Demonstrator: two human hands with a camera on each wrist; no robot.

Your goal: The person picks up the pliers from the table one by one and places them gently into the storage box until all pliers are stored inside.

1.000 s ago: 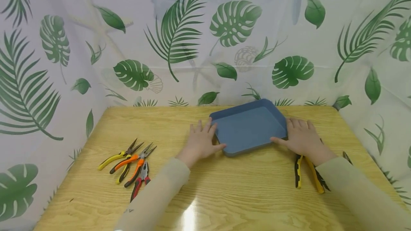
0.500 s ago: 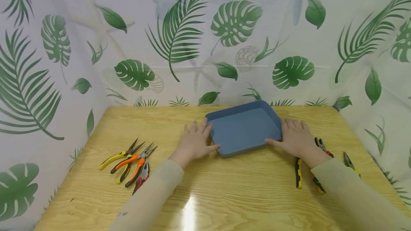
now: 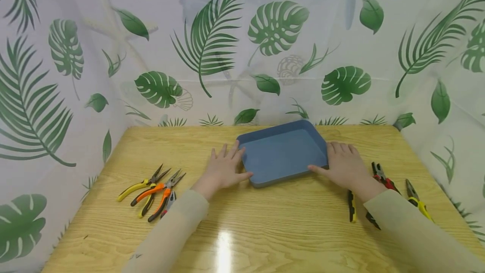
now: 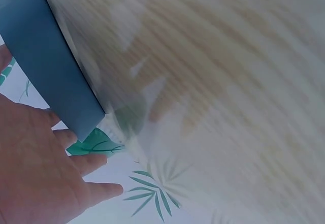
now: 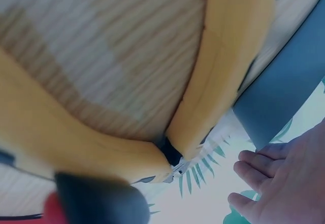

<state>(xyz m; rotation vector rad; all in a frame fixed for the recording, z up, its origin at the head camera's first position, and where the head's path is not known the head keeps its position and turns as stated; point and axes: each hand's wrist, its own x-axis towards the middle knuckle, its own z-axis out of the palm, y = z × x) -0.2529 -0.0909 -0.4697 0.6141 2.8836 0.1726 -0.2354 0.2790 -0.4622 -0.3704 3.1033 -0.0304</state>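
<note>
A shallow blue tray (image 3: pixel 282 155) lies tilted in angle at the back middle of the wooden table. My left hand (image 3: pixel 223 169) is spread against its left end, thumb by the near corner. At the opposite end, my right hand (image 3: pixel 346 165) touches the side with straight fingers, its thumb along the front rim. In the left wrist view the tray's outer wall (image 4: pixel 48 56) stands beside my extended fingers. The right wrist view has my fingers at the tray's corner, and large yellow plier handles (image 5: pixel 223 56) in front of the camera.
On the left lie yellow-handled pliers (image 3: pixel 132 188), orange-handled pliers (image 3: pixel 166 188) and red-handled pliers (image 3: pixel 171 199) partly behind my sleeve. Right of my right hand are red-handled pliers (image 3: pixel 380 174) and yellow-black ones (image 3: pixel 414 199); another yellow-black handle (image 3: pixel 352 207) shows beside my forearm. A leaf-patterned cloth (image 3: pixel 227 104) hangs behind.
The tray has slid left and slightly nearer, with both hands moving along at its ends. My right arm uncovers more of the right-hand pliers; my left sleeve covers more of the red-handled ones.
</note>
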